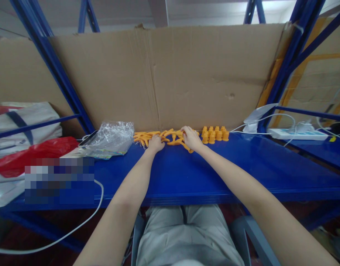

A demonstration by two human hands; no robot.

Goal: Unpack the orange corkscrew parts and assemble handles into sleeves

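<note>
A row of slender, branching orange pieces (174, 142) lies along the back of the blue tabletop, partly covered by both hands. My left hand (156, 143) rests at the left part of them, its fingers curled in; whatever is between them is hidden. Over the right end of the row, my right hand (191, 138) bends its fingers down around an orange branched piece (189, 150), whose ends stick out beside the hand. Left of my left hand is a heap of similar orange pieces (142, 137), with small metal chains (142, 144) at its edge.
Several short orange cup-like pieces (212, 137) stand upright in rows at the right. A clear plastic bag (111, 138) and a red bag (39, 153) lie left. Cardboard (208, 77) walls the back. A white power strip (298, 134) and blue posts (280, 77) are right.
</note>
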